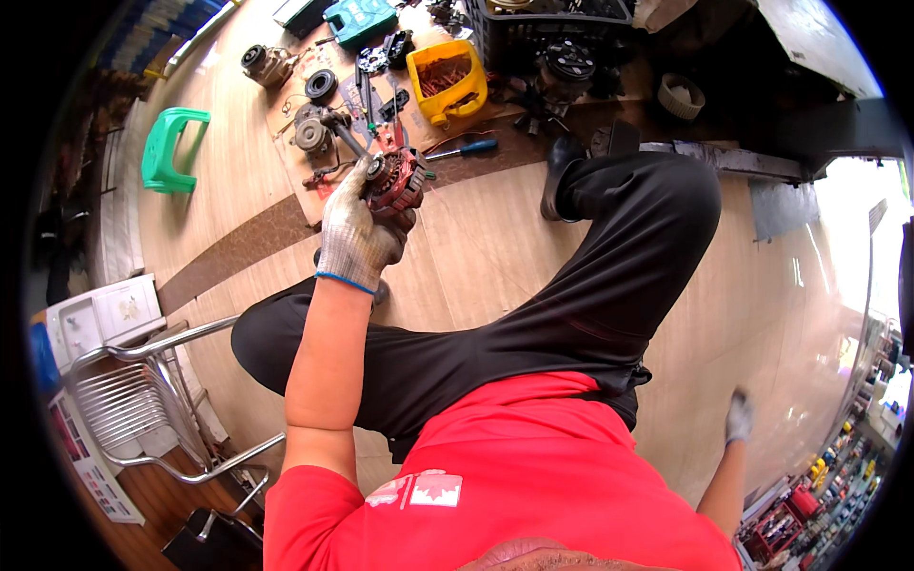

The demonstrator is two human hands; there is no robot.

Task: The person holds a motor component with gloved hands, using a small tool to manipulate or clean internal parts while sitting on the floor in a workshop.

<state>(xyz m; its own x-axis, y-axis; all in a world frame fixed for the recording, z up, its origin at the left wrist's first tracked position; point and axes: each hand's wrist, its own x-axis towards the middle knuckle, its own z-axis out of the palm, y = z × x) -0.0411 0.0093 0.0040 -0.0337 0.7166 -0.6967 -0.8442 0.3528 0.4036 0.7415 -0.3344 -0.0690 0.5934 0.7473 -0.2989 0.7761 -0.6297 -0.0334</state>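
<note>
My left hand (360,228), in a dirty white knit glove with a blue cuff, is closed around a red alternator housing (394,181). The round metal part is held up over the cardboard, with a dark hub at its centre. Away to the right, my right hand (739,416), gloved too, hangs low beside my body. It is small and blurred there, and its fingers cannot be made out. Just beyond the held part lie a blue-handled screwdriver (479,147) and a greasy metal part with a round pulley (311,135).
A yellow cut-open container (416,65) of reddish small pieces stands ahead, near a teal case (360,23) and a black crate (495,33). A black ring (322,86) lies on the cardboard. Left are a green stool (164,152) and a metal chair (119,404).
</note>
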